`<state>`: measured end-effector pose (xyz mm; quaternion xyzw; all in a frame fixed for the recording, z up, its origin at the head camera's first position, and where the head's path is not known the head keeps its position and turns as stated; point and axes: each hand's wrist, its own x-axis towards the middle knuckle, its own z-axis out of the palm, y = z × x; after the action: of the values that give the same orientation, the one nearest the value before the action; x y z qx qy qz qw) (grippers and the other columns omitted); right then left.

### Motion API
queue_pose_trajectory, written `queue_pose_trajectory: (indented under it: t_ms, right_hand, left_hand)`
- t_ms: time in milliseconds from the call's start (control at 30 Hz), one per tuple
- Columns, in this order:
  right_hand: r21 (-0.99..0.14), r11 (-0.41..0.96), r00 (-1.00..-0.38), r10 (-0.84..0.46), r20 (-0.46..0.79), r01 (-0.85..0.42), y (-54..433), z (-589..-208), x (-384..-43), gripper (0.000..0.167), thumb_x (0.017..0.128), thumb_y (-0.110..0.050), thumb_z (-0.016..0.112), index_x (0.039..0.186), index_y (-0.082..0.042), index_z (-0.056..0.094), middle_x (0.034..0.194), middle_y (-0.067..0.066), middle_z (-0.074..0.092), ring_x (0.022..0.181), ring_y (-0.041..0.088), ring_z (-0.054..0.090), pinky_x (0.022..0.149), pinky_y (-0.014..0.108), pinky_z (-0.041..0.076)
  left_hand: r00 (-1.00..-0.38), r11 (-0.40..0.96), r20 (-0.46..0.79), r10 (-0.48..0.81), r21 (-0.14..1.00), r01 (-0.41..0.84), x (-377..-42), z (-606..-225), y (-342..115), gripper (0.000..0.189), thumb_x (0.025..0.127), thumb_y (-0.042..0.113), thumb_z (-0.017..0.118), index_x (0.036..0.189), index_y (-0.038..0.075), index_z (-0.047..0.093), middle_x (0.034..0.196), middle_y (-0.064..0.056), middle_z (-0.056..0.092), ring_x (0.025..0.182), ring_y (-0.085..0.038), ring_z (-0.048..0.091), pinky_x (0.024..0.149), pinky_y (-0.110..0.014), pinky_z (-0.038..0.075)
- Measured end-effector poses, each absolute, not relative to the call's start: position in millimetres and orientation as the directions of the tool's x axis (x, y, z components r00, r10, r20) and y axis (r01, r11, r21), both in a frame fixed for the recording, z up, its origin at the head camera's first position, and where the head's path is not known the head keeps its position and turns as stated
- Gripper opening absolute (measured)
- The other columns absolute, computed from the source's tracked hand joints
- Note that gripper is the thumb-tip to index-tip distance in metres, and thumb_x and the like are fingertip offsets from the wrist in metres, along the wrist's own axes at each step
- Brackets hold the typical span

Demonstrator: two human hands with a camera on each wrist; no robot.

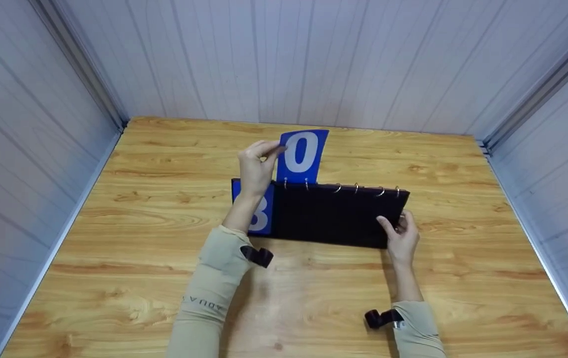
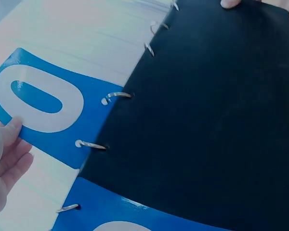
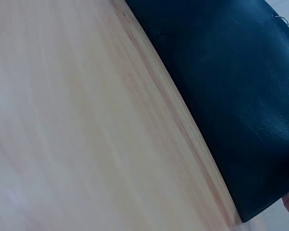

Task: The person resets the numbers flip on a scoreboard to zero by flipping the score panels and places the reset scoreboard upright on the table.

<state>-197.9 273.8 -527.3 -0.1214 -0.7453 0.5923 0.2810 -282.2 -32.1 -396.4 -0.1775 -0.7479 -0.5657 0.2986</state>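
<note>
A black ring-bound flip scoreboard [image 1: 333,216] stands on the wooden table [image 1: 140,258]. My left hand [image 1: 256,166] pinches the left edge of a blue card with a white 0 [image 1: 301,154], raised upright above the rings; the same card [image 2: 38,103] shows in the left wrist view with my fingertips [image 2: 12,127] on its edge. Below it, a blue card with a white 8 [image 1: 261,214] hangs at the board's left front. My right hand [image 1: 398,233] grips the board's lower right corner [image 3: 260,207]. Metal rings [image 1: 358,188] line the top edge.
Grey panel walls [image 1: 40,124] close in the table on the left, back and right. Bare wood lies in front of the scoreboard and on both sides. Black straps [image 1: 259,256] sit on both wrists.
</note>
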Motion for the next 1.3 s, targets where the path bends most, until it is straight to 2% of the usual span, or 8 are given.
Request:
queue_pose_trajectory:
  t_ms: [233, 333, 433, 533, 733, 900, 1067, 1300]
  right_hand:
    - [-0.955, 0.251, -0.817, 0.511, 0.269, -0.157, 274.3, -525.0, -197.9, 0.037, 0.090, 0.003, 0.086, 0.115, 0.017, 0.061, 0.081, -0.023, 0.066, 0.075, -0.007, 0.063, 0.071, 0.010, 0.050]
    - [-0.955, 0.254, -0.818, 0.510, 0.265, -0.151, 274.6, -524.2, -197.9, 0.036, 0.090, 0.005, 0.085, 0.115, 0.017, 0.061, 0.081, -0.022, 0.066, 0.075, -0.007, 0.063, 0.071, 0.010, 0.050]
    - [-0.954, 0.262, -0.820, 0.508, 0.263, -0.144, 275.0, -524.2, -198.0, 0.036, 0.091, 0.005, 0.084, 0.116, 0.017, 0.061, 0.081, -0.021, 0.066, 0.075, -0.007, 0.062, 0.072, 0.010, 0.050]
    - [-0.951, 0.276, -0.819, 0.506, 0.268, -0.141, 275.3, -525.1, -198.3, 0.036, 0.091, 0.004, 0.085, 0.115, 0.016, 0.061, 0.080, -0.021, 0.065, 0.074, -0.008, 0.061, 0.071, 0.010, 0.050]
    - [-0.941, 0.303, -0.813, 0.505, 0.292, -0.149, 275.2, -527.4, -199.4, 0.033, 0.089, 0.008, 0.084, 0.111, 0.016, 0.061, 0.076, -0.023, 0.063, 0.072, -0.009, 0.060, 0.069, 0.008, 0.047]
    - [-0.942, 0.304, -0.811, 0.509, 0.287, -0.142, 275.3, -527.4, -199.9, 0.034, 0.089, 0.006, 0.085, 0.112, 0.016, 0.062, 0.077, -0.024, 0.062, 0.073, -0.009, 0.060, 0.070, 0.009, 0.047]
    - [-0.947, 0.292, -0.816, 0.510, 0.274, -0.136, 274.7, -527.0, -200.0, 0.035, 0.090, 0.005, 0.085, 0.113, 0.016, 0.061, 0.077, -0.024, 0.063, 0.073, -0.009, 0.060, 0.071, 0.009, 0.048]
    - [-0.944, 0.296, -0.814, 0.506, 0.286, -0.148, 275.1, -525.7, -200.9, 0.036, 0.090, 0.003, 0.086, 0.114, 0.016, 0.062, 0.079, -0.021, 0.065, 0.074, -0.009, 0.061, 0.071, 0.010, 0.049]
  left_hand:
    - [-0.826, 0.322, 0.556, -0.093, 0.802, 0.503, -301.5, -397.8, -27.3, 0.010, 0.095, -0.007, 0.077, 0.102, -0.013, 0.080, 0.096, -0.030, 0.079, 0.083, -0.042, 0.075, 0.072, -0.012, 0.050]
    - [-0.856, 0.343, 0.509, -0.091, 0.823, 0.453, -307.3, -400.5, -25.5, 0.011, 0.096, -0.007, 0.076, 0.104, -0.013, 0.080, 0.099, -0.030, 0.080, 0.087, -0.042, 0.076, 0.074, -0.018, 0.056]
    - [-0.891, 0.370, 0.447, -0.080, 0.843, 0.390, -312.1, -403.4, -24.2, 0.012, 0.098, -0.007, 0.074, 0.107, -0.013, 0.080, 0.104, -0.030, 0.080, 0.092, -0.042, 0.077, 0.080, -0.031, 0.063]
    - [-0.925, 0.420, 0.371, -0.075, 0.853, 0.309, -316.0, -405.1, -23.3, 0.014, 0.100, -0.005, 0.073, 0.111, -0.011, 0.080, 0.108, -0.029, 0.080, 0.096, -0.040, 0.078, 0.084, -0.041, 0.065]
    - [-0.971, 0.568, 0.231, -0.057, 0.807, 0.158, -321.1, -405.9, -22.9, 0.019, 0.101, 0.001, 0.074, 0.118, -0.008, 0.079, 0.111, -0.025, 0.081, 0.102, -0.035, 0.080, 0.089, -0.041, 0.064]
    - [-0.987, 0.605, 0.160, -0.030, 0.789, 0.110, -320.6, -404.0, -24.5, 0.030, 0.105, 0.011, 0.073, 0.131, -0.005, 0.074, 0.109, -0.023, 0.082, 0.096, -0.034, 0.079, 0.081, -0.038, 0.062]
    - [-0.981, 0.641, 0.194, -0.019, 0.755, 0.137, -316.5, -401.4, -30.1, 0.033, 0.110, 0.019, 0.067, 0.131, -0.005, 0.075, 0.115, -0.022, 0.081, 0.101, -0.034, 0.079, 0.086, -0.041, 0.064]
    - [-0.903, 0.547, 0.424, -0.076, 0.775, 0.317, -296.4, -403.6, -42.0, 0.027, 0.108, 0.011, 0.068, 0.121, -0.011, 0.076, 0.115, -0.027, 0.079, 0.108, -0.041, 0.076, 0.098, -0.050, 0.062]
